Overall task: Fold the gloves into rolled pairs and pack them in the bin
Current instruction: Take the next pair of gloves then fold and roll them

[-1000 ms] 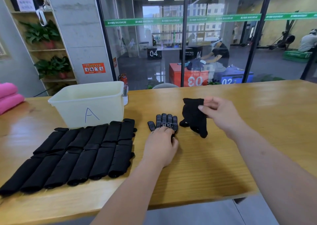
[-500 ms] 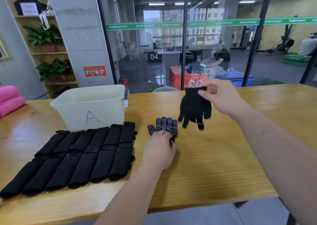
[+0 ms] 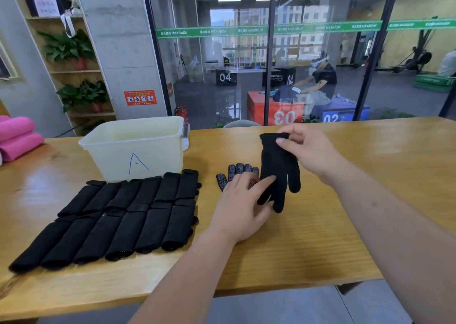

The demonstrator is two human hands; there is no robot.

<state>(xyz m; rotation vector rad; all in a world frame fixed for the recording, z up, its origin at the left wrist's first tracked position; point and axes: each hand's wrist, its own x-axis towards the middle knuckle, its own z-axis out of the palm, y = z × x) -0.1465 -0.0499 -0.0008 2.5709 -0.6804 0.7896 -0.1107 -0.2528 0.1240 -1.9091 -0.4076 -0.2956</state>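
Note:
My right hand (image 3: 308, 151) pinches the cuff of a black glove (image 3: 278, 170), which hangs fingers down just above the table. My left hand (image 3: 243, 205) lies with straight fingers on a second glove with dotted fingers (image 3: 234, 173), flat on the table; its index finger touches the hanging glove's fingers. A pale plastic bin marked "A" (image 3: 135, 148) stands behind, left of centre. Several black gloves (image 3: 118, 215) lie in two rows in front of the bin.
The wooden table (image 3: 345, 220) has bare surface to the right and in front of my hands. Pink rolled towels (image 3: 17, 138) sit at the far left edge. A glass wall runs behind the table.
My right hand has brought the hanging glove down and closer to the flat glove. My left hand has spread its fingers toward the hanging glove and now touches it.

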